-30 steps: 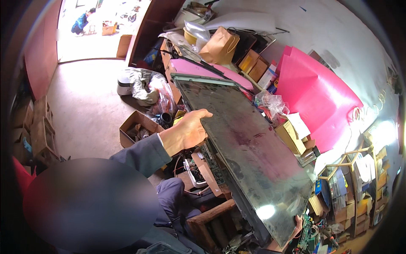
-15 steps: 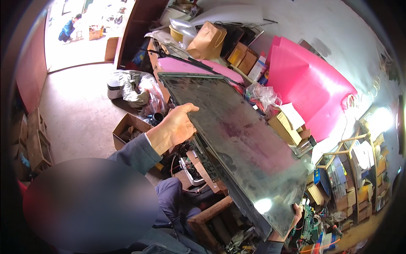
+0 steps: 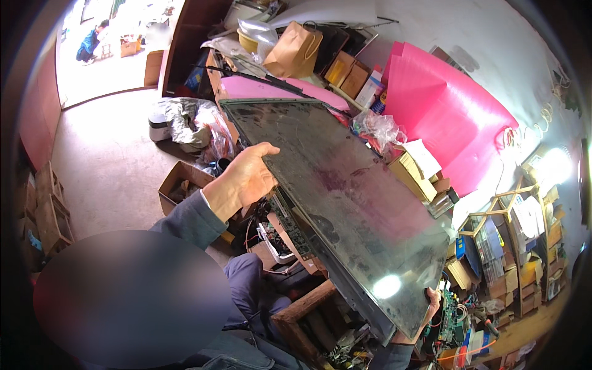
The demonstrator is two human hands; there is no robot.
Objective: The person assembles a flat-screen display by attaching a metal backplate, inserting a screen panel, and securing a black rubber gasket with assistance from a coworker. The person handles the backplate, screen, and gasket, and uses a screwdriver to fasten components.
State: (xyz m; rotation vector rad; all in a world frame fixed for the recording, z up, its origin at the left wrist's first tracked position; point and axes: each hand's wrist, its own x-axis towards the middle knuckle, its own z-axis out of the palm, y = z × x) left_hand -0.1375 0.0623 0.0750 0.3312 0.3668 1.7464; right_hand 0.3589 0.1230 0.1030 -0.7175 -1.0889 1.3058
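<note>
A large dark flat-screen panel [image 3: 345, 185], dusty and smudged with a purplish patch in its middle, is held tilted in front of me. My left hand [image 3: 246, 176] grips its left edge, thumb over the glass and fingers curled beneath, partly hidden. At the near right corner my right hand [image 3: 433, 302] clasps the edge. Only some of its fingers show past the panel; the rest is behind it. A bright lamp reflection lies on the lower part of the glass. Green circuit boards and wires show under the panel's left edge.
A cardboard box [image 3: 179, 185] stands on the floor at the left, near a bagged bundle [image 3: 191, 126]. Behind are a pink sheet [image 3: 444, 111] and a paper bag [image 3: 295, 50]. A wooden frame [image 3: 302, 308] is near my legs; shelving [image 3: 524, 246] is right. Someone crouches beyond the doorway.
The surroundings have shifted slightly left and up in the view. Both hands keep their hold, and the panel's far left corner has moved a little left and up with them.
</note>
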